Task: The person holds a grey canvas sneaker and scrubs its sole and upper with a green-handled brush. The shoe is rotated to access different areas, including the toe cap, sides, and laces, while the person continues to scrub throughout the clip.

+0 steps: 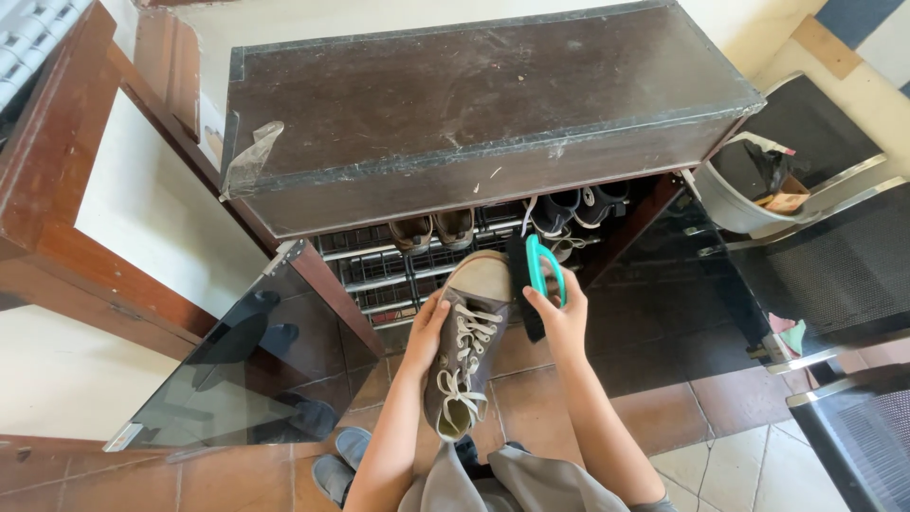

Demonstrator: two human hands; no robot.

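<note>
Sitting low before the open shoe cabinet (pixel 493 104), with blue slippers (pixel 343 462) on the tiled floor (pixel 664 417) nearest the body. Cradling a grey-brown lace-up sneaker (pixel 466 351) in the left hand (pixel 424 334), fingers wrapped along its side and sole, toe cap aimed away toward the cabinet, white laces loose on top. Gripping a shoe brush with a teal handle (pixel 542 277) in the right hand (pixel 561 318), fingers closed round the dark body of the brush, bristle side set against the right flank of the toe. Best done, by the look of it, with the sneaker braced firm against the lap so the toe does not twist under pressure; short strokes along the rubber edge rather than across the laces; wrist kept loose; brush tilted so the bristles, not the plastic back, meet the canvas. Turning the shoe with the left hand rather than stretching the right. Minding the laces, which could snag in the bristles. Just beyond the toe, wire shelves (pixel 408 275) carrying brown shoes (pixel 434 229) and dark sneakers (pixel 578 209). Left of the knees, a swung-open tinted glass door (pixel 256 370), worth keeping elbows off. Farther right, a grey bin (pixel 735 204) beside black mesh chairs (pixel 834 265).
</note>
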